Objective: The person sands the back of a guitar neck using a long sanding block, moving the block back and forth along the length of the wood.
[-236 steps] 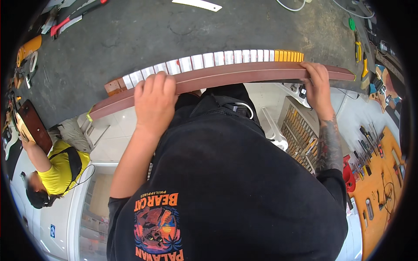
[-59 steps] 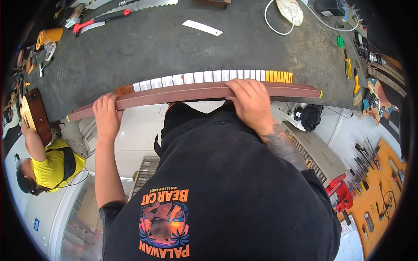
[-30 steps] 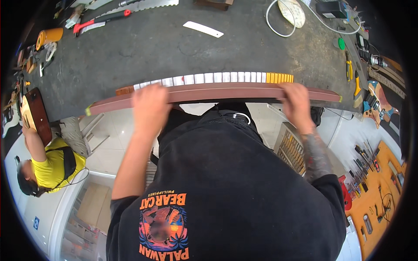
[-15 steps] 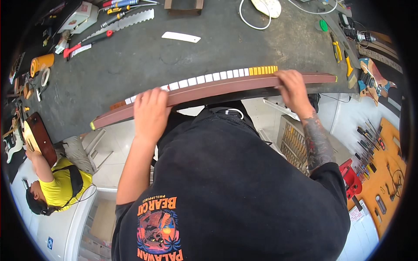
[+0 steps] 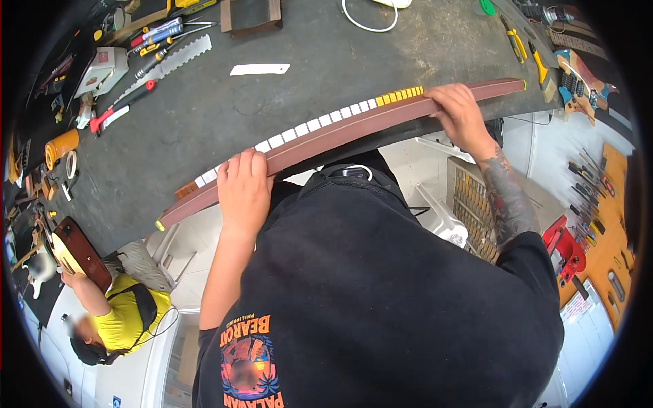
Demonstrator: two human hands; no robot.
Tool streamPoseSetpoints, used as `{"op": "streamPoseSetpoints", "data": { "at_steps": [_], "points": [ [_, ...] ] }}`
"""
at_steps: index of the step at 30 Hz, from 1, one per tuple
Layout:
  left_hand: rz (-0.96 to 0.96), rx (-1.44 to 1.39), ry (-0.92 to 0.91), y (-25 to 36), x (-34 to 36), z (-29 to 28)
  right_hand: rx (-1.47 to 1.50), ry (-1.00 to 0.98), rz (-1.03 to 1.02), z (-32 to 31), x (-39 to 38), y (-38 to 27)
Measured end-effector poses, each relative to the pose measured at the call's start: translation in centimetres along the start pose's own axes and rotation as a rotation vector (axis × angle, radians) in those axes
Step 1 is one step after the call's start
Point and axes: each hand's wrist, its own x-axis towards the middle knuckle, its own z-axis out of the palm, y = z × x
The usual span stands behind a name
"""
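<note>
A long, narrow reddish-brown bar (image 5: 347,132) with yellow-green ends lies along the near edge of the dark workbench. Over its left part my left hand (image 5: 245,180) is closed, fingertips on the far side. My right hand (image 5: 459,112) grips the bar further right, fingers over its top and thumb on the near side. Along the bar's far side runs a row of white blocks (image 5: 313,125), turning into narrower yellow blocks (image 5: 400,96) near my right hand. A short brown wooden piece (image 5: 185,190) shows at the row's left end. My left hand hides part of the row.
Beyond the bar lies a white flat strip (image 5: 260,69). A red-handled saw (image 5: 122,109) and screwdrivers (image 5: 158,32) are at the far left, yellow-handled pliers (image 5: 517,46) at the far right. A co-worker in yellow (image 5: 139,319) holds a guitar body (image 5: 83,253) to my left.
The view has shifted, and the bar now slants more, its left end nearer me. Both hands keep their grip, with little visible shift along it.
</note>
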Motion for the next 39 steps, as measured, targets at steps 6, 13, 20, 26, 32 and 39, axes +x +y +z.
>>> {"op": "streamPoseSetpoints", "data": {
  "at_steps": [6,13,20,26,32,39],
  "points": [
    [-0.148,-0.002,-0.005,-11.9,-7.1,-0.7,0.158,0.173,-0.099,7.4,5.0,-11.4],
    [-0.014,0.005,-0.032,-5.5,-1.7,-0.6,0.06,0.033,-0.094,3.7,2.8,-3.7],
    [-0.022,0.033,-0.023,-5.8,-1.3,0.0,0.053,0.059,-0.066,3.7,2.6,-4.4],
    [-0.088,0.039,-0.004,-14.7,-9.1,-1.4,0.162,0.153,-0.123,8.8,5.8,-13.9],
    [0.02,-0.005,0.073,-1.3,-0.7,0.4,-0.025,0.019,-0.012,1.7,-0.4,-2.7],
    [-0.118,0.069,0.088,-14.2,-10.2,0.0,0.133,0.08,-0.134,7.8,4.7,-15.3]
  ]
}}
